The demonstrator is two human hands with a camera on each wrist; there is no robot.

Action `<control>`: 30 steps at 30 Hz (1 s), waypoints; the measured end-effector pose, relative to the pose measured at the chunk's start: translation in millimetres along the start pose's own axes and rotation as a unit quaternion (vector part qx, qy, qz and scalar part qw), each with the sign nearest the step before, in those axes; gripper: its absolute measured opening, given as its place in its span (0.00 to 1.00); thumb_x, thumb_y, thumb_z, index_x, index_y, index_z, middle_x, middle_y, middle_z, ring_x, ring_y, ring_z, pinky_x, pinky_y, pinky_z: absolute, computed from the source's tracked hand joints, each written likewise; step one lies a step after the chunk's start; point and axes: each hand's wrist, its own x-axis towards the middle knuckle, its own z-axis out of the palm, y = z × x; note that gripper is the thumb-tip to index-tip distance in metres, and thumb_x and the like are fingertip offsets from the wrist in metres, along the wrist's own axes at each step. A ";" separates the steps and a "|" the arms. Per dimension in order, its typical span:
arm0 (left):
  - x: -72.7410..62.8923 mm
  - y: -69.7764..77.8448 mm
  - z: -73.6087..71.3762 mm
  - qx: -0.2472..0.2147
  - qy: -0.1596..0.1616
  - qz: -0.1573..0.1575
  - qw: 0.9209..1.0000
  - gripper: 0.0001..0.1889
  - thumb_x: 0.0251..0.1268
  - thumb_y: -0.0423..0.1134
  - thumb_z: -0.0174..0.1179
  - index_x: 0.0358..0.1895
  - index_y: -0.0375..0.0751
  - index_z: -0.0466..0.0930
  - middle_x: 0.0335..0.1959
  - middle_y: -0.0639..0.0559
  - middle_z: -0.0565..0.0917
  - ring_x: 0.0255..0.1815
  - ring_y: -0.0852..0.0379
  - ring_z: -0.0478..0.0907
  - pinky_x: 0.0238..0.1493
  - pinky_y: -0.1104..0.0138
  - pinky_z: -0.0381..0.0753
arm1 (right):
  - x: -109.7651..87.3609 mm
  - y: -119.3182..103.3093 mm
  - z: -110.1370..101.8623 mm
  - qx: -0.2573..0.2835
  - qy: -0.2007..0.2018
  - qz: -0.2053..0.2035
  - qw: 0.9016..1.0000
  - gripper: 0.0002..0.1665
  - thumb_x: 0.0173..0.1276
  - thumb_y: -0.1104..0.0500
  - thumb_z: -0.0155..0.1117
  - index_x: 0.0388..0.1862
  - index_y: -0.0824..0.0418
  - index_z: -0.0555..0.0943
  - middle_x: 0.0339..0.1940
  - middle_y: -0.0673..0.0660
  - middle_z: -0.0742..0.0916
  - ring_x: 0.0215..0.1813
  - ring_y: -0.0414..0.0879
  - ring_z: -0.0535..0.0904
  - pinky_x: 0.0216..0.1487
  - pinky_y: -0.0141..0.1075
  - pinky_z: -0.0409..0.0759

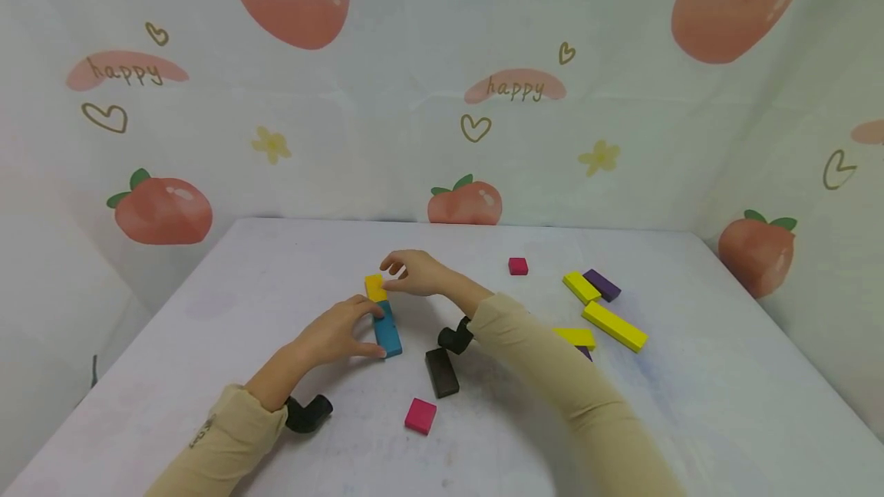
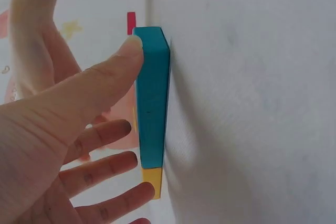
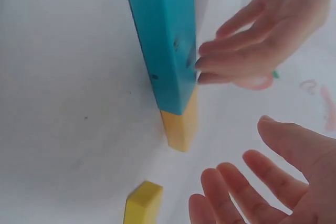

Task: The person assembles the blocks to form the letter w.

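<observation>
A long blue block (image 1: 387,330) lies end to end with an orange-yellow block (image 1: 376,287) on the white table. My left hand (image 1: 338,334) is at the blue block's left side, its thumb at the near end and fingers spread toward the joint. In the left wrist view the thumb (image 2: 131,46) touches the blue block's end corner while the other fingers extend loosely alongside. My right hand (image 1: 420,273) hovers beside the orange-yellow block, fingers relaxed and holding nothing. In the right wrist view its fingers (image 3: 224,187) are apart from both blocks, with a yellow block (image 3: 143,203) nearby.
A dark block (image 1: 442,373) and a red block (image 1: 420,416) lie nearer me; another red block (image 1: 518,266) is farther back. Toward the right lie yellow blocks (image 1: 615,326) and purple blocks (image 1: 602,284), some partly behind my right sleeve (image 1: 552,374). A printed curtain (image 1: 373,167) hangs behind the table.
</observation>
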 end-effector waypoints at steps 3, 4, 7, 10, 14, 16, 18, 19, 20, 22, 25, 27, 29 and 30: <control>1.2 -2.0 -2.3 -0.001 0.003 0.011 1.000 0.28 0.49 0.51 0.69 0.50 0.36 0.76 0.54 0.40 0.77 0.54 0.43 0.74 0.59 0.48 0.75 | -15.4 4.1 -2.7 -0.001 0.006 -0.031 0.999 0.20 0.66 0.58 0.60 0.55 0.65 0.75 0.52 0.62 0.83 0.52 0.52 0.81 0.54 0.35 0.81; 1.9 -2.9 -3.2 -0.001 0.006 0.010 1.000 0.28 0.50 0.51 0.69 0.51 0.36 0.76 0.54 0.39 0.77 0.55 0.43 0.74 0.59 0.48 0.75 | -21.3 5.2 -3.3 -0.002 0.008 -0.042 0.999 0.20 0.66 0.59 0.60 0.54 0.65 0.75 0.51 0.62 0.83 0.51 0.52 0.81 0.54 0.35 0.81; 5.2 -5.0 -5.7 0.009 0.014 0.003 1.000 0.30 0.52 0.52 0.67 0.53 0.34 0.75 0.56 0.38 0.76 0.57 0.41 0.73 0.59 0.47 0.74 | -38.5 7.9 -2.7 -0.003 0.006 -0.065 0.998 0.19 0.66 0.60 0.60 0.53 0.67 0.76 0.50 0.62 0.83 0.50 0.51 0.81 0.53 0.33 0.81; 9.5 -5.9 -6.4 0.027 0.013 -0.016 0.999 0.33 0.54 0.54 0.65 0.57 0.33 0.73 0.59 0.36 0.75 0.60 0.38 0.72 0.60 0.46 0.73 | -54.9 10.1 0.7 0.000 -0.006 -0.080 0.997 0.18 0.66 0.60 0.60 0.52 0.68 0.76 0.49 0.62 0.84 0.48 0.50 0.81 0.50 0.30 0.82; 14.5 -5.9 -5.2 0.047 0.006 -0.035 0.998 0.35 0.55 0.54 0.64 0.59 0.31 0.71 0.60 0.34 0.74 0.61 0.37 0.71 0.61 0.46 0.72 | -74.3 12.1 6.8 0.018 -0.033 -0.083 0.996 0.18 0.66 0.59 0.60 0.52 0.67 0.76 0.49 0.61 0.84 0.47 0.48 0.80 0.48 0.25 0.80; 16.1 -6.4 -4.4 0.054 0.004 -0.044 0.998 0.36 0.55 0.55 0.64 0.60 0.31 0.71 0.61 0.34 0.74 0.61 0.37 0.71 0.61 0.47 0.72 | -83.2 11.3 9.2 0.029 -0.046 -0.079 0.995 0.18 0.66 0.59 0.60 0.53 0.66 0.76 0.50 0.60 0.84 0.46 0.46 0.80 0.47 0.24 0.79; 16.9 -7.1 -3.8 0.058 0.002 -0.050 0.997 0.36 0.54 0.55 0.64 0.60 0.31 0.71 0.61 0.34 0.73 0.62 0.37 0.70 0.61 0.47 0.72 | -91.3 9.3 11.3 0.038 -0.057 -0.081 0.994 0.19 0.65 0.59 0.61 0.53 0.66 0.76 0.50 0.60 0.84 0.47 0.46 0.80 0.48 0.25 0.79; 17.0 -7.3 -3.8 0.058 -0.001 -0.053 0.997 0.36 0.54 0.55 0.64 0.60 0.31 0.71 0.62 0.34 0.73 0.62 0.36 0.70 0.62 0.47 0.72 | -94.8 8.3 12.4 0.038 -0.059 -0.085 0.994 0.19 0.64 0.59 0.62 0.52 0.66 0.76 0.49 0.60 0.84 0.46 0.46 0.80 0.48 0.25 0.80; 17.1 -7.6 -3.8 0.060 -0.003 -0.055 0.997 0.36 0.54 0.55 0.65 0.61 0.31 0.71 0.62 0.34 0.73 0.63 0.36 0.69 0.62 0.46 0.72 | -98.1 7.1 13.5 0.039 -0.063 -0.086 0.994 0.19 0.64 0.58 0.62 0.52 0.65 0.76 0.49 0.60 0.84 0.46 0.46 0.80 0.48 0.26 0.80; 17.3 -7.8 -3.6 0.056 -0.006 -0.056 0.997 0.37 0.53 0.54 0.65 0.61 0.31 0.71 0.62 0.34 0.72 0.64 0.36 0.69 0.63 0.46 0.71 | -103.7 5.2 16.6 0.034 -0.066 -0.092 0.993 0.19 0.63 0.58 0.63 0.52 0.65 0.77 0.49 0.59 0.84 0.47 0.46 0.80 0.50 0.27 0.80; 17.3 -7.6 -3.7 0.052 -0.007 -0.052 0.997 0.37 0.53 0.54 0.65 0.61 0.31 0.71 0.63 0.34 0.72 0.64 0.36 0.68 0.63 0.46 0.70 | -110.4 2.5 22.0 0.024 -0.077 -0.093 0.992 0.20 0.62 0.57 0.65 0.52 0.62 0.77 0.49 0.57 0.84 0.48 0.46 0.80 0.50 0.25 0.79; 17.4 -7.4 -3.4 0.049 -0.006 -0.052 0.997 0.37 0.53 0.54 0.66 0.61 0.31 0.71 0.63 0.34 0.72 0.65 0.36 0.68 0.63 0.46 0.70 | -114.4 0.7 26.2 0.016 -0.086 -0.091 0.992 0.20 0.61 0.57 0.66 0.52 0.61 0.77 0.48 0.55 0.84 0.48 0.45 0.79 0.50 0.24 0.78; 17.3 -7.1 -3.2 0.049 -0.007 -0.051 0.997 0.37 0.52 0.54 0.66 0.61 0.31 0.71 0.63 0.34 0.72 0.65 0.36 0.67 0.63 0.46 0.70 | -118.2 -1.3 30.5 0.009 -0.098 -0.083 0.992 0.21 0.60 0.55 0.67 0.52 0.59 0.77 0.47 0.53 0.84 0.48 0.41 0.78 0.49 0.23 0.77; 17.2 -7.2 -2.9 0.050 -0.007 -0.051 0.997 0.37 0.52 0.54 0.66 0.61 0.31 0.71 0.63 0.34 0.72 0.65 0.36 0.67 0.64 0.46 0.70 | -120.1 -2.5 32.5 0.006 -0.104 -0.079 0.991 0.21 0.60 0.55 0.68 0.52 0.58 0.77 0.47 0.52 0.84 0.48 0.40 0.77 0.50 0.23 0.77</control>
